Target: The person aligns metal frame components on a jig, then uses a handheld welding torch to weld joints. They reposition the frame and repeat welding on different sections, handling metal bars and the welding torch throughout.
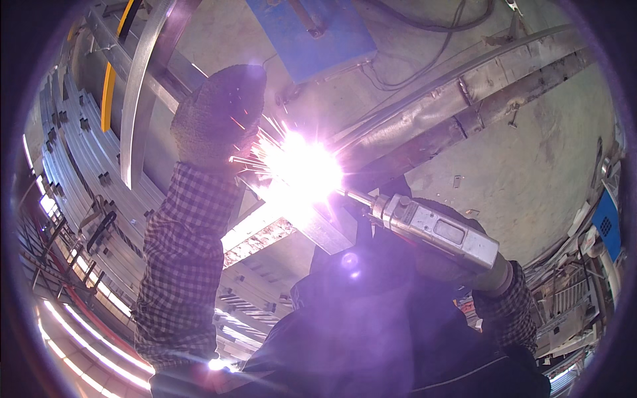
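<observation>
My right hand (438,261), in a dark glove, is wrapped round a silvery handheld welding gun (441,231). The gun's thin nozzle points left into a blinding white-violet arc (302,169) that throws sparks toward my left hand. A thick knitted glove covers my left hand (219,116), which is beside the arc near a steel bar (162,89). Its fingers are too dark to make out, so whether it grips anything is unclear. Below the arc a flat-sided metal piece (328,232) sticks out. Glare hides the spot being welded.
A blue box-like object (318,36) stands on the grey floor at the top, with dark cables (438,26) beside it. Long steel beams (464,99) run to the upper right. Stacked metal profiles (93,159) and a yellow bar (108,96) are at left.
</observation>
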Action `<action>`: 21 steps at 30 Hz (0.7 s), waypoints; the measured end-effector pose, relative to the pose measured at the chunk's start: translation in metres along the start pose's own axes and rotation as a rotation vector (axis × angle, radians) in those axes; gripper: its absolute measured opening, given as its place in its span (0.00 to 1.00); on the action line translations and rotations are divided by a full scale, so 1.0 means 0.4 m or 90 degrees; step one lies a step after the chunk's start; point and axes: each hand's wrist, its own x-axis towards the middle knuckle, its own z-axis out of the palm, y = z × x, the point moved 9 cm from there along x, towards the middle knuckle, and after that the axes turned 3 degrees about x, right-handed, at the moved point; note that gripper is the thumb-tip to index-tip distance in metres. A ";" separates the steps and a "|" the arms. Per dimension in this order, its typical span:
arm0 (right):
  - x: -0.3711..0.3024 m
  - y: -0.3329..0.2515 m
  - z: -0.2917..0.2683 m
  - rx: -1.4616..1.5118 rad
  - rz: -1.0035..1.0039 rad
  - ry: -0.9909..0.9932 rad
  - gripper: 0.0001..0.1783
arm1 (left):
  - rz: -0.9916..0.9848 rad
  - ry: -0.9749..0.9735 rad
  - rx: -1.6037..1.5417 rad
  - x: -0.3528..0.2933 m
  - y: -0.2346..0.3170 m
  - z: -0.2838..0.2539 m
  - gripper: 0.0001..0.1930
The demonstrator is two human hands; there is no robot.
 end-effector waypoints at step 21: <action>-0.009 0.005 -0.010 0.019 0.026 -0.016 0.36 | -0.034 -0.078 -0.223 0.029 -0.041 0.021 0.15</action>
